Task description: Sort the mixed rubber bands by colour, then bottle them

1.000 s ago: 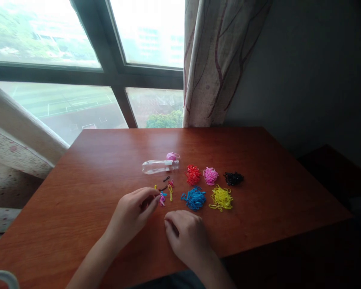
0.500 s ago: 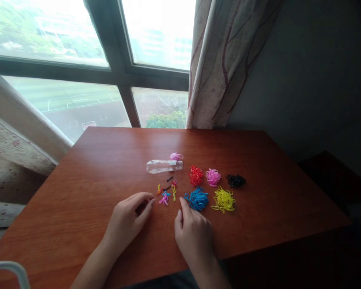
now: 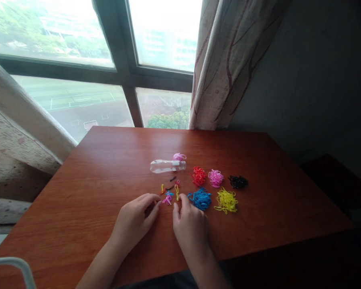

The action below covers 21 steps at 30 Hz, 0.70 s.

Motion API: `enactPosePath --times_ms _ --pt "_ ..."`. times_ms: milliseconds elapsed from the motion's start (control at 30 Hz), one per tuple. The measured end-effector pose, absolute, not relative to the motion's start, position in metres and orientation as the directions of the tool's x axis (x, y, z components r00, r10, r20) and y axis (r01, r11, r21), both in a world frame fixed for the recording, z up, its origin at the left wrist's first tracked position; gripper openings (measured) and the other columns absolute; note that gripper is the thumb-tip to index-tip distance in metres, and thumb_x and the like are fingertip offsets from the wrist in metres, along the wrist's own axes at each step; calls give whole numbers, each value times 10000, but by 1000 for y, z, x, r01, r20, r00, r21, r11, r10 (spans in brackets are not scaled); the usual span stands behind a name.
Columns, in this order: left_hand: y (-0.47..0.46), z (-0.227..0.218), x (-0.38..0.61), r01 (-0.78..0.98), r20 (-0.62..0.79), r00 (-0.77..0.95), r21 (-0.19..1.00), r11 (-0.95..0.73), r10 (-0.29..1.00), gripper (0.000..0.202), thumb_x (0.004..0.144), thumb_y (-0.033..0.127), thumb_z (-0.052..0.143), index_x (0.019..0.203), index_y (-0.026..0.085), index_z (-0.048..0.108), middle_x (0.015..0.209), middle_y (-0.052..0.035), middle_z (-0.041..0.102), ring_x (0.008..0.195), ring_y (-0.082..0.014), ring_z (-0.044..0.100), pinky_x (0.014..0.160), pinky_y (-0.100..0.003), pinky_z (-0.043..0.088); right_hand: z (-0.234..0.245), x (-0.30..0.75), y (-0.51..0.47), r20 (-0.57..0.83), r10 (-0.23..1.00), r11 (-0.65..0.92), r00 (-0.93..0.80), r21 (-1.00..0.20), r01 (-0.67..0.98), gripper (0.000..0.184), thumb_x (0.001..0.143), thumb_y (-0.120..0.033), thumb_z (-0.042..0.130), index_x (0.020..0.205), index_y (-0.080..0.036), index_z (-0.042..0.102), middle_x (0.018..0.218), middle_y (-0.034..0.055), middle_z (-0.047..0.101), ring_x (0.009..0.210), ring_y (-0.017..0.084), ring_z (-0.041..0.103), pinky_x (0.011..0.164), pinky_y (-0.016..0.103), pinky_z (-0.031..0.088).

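Observation:
My left hand [image 3: 135, 222] rests on the wooden table [image 3: 108, 172] with its fingers curled in a loose pinch; whether anything is inside is hidden. My right hand [image 3: 191, 228] lies beside it, thumb and forefinger stretched apart, their tips at a few loose small rubber bands [image 3: 170, 190]. Just right of that hand are a blue pile of bands [image 3: 201, 198] and a yellow pile [image 3: 226, 201]. Behind them lie a red pile [image 3: 199, 176], a pink pile [image 3: 215, 178] and a black pile [image 3: 238, 182]. A clear small bottle [image 3: 167, 165] lies on its side, with a pink cap [image 3: 179, 156] behind it.
A window and a patterned curtain [image 3: 228, 60] stand behind the table's far edge. More patterned fabric [image 3: 18, 128] hangs at the left. A white curved rail [image 3: 15, 265] shows at the bottom left. A dark wall is to the right.
My left hand drew back from the loose bands towards me. My right hand slid forward and left until its fingertips reached them. The view shifted slightly.

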<state>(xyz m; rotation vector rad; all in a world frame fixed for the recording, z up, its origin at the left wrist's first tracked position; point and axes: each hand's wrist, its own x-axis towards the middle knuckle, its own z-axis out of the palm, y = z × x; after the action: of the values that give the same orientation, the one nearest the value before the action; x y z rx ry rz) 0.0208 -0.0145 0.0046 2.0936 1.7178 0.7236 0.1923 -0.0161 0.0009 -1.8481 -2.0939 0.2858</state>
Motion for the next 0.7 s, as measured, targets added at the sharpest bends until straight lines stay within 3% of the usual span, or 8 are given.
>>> enactPosePath --times_ms 100,333,700 --pt "-14 4 22 817 161 154 534 -217 975 192 936 333 510 912 230 671 866 -15 739 747 -167 685 661 -253 488 1 190 -11 118 989 122 -85 -356 927 69 931 -150 579 951 -207 611 705 40 710 619 209 693 516 250 367" --pt "-15 4 22 823 151 154 528 -212 976 198 946 340 502 925 235 668 880 -12 738 770 -174 689 678 -260 482 -4 191 -12 154 983 150 -98 -377 914 123 930 -128 558 851 -207 610 698 25 700 614 194 678 515 256 322" --pt "-14 3 20 819 136 160 535 -208 978 193 945 353 509 931 238 664 898 -3 737 792 -177 692 683 -257 475 -11 203 -23 293 955 228 -40 -643 731 188 954 -206 470 859 -207 633 655 -4 656 567 150 629 562 233 360"
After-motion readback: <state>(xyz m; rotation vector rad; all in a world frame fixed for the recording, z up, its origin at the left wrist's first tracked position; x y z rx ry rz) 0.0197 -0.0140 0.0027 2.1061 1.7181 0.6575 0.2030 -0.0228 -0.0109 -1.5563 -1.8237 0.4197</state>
